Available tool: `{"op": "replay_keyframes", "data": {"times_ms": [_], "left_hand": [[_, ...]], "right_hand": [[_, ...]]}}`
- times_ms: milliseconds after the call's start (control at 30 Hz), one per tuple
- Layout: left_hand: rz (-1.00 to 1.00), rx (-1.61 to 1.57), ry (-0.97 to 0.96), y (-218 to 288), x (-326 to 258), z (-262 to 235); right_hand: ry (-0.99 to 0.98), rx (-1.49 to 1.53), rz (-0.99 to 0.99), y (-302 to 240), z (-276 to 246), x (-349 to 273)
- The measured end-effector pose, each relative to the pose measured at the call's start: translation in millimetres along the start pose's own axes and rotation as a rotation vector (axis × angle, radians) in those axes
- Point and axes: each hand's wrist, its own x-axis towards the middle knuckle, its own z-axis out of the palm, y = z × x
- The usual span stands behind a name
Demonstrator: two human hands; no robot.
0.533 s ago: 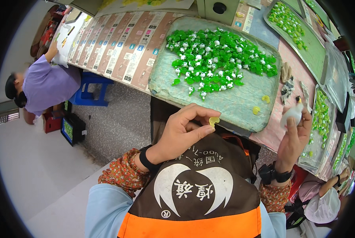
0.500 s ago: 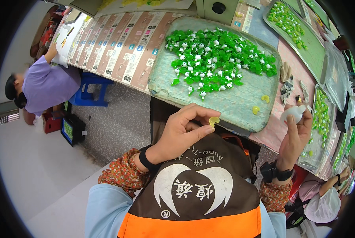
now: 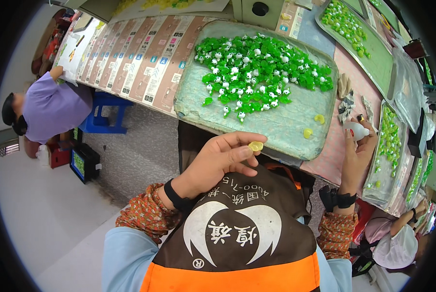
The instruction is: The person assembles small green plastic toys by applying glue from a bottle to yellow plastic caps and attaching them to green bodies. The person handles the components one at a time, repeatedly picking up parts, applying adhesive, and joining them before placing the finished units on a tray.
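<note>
"Piece (image 3: 256, 146) and bottle (image 3: 356, 130) are both seen in hand; which step is judged to be under way?"

"A readying step, it is judged. The piece is pinched between thumb and forefinger of the left hand (image 3: 218, 156), by the near edge of the tray (image 3: 271, 121). The bottle is gripped in the right hand (image 3: 357, 158), well apart from the piece, past the tray's right side. No contact between the two is shown."

"What is called for by the next move?"

"If the two are to be brought together, the gap would have to be closed, and the piece would best be held steady, with its face uncovered by the fingers."

"How are they turned?"

"The piece's long axis is laid nearly left to right, its free end turned rightward, away from the palm. The bottle is tipped on its side, its axis also set roughly crosswise; its right end is partly hidden by fingers, so where its tip is aimed cannot be told."

"And on the tray?"

"Two yellow bits (image 3: 319, 118) are seen at the right, near a green-and-white heap (image 3: 266, 73)."
</note>
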Motion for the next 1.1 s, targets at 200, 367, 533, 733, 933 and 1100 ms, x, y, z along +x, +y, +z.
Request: {"op": "replay_keyframes", "data": {"times_ms": [200, 367, 533, 733, 933, 1100], "left_hand": [[-0.006, -0.214, -0.048, 5.8, -3.2, -13.7], [-0.016, -0.335, -0.077, 11.1, -2.0, -18.4], [0.001, -0.344, -0.067, 15.4, -4.5, -18.8], [0.094, 0.013, 0.062, 19.2, -15.0, -16.2], [0.146, 0.030, 0.073, 18.3, -18.5, -17.0], [0.160, 0.023, 0.067, 15.3, -20.0, -21.4]], "right_hand": [[0.262, -0.056, -0.339, -12.4, -13.2, -14.9], [-0.035, -0.388, -0.634, -79.9, 24.0, -19.3], [-0.412, -0.506, -0.629, -97.2, 87.7, -2.6], [-0.529, -0.634, -0.647, -94.6, 122.2, 4.4], [-0.592, -0.607, -0.521, -79.5, 126.8, 2.0], [-0.661, -0.564, -0.297, -90.9, 118.0, 0.3]]}}
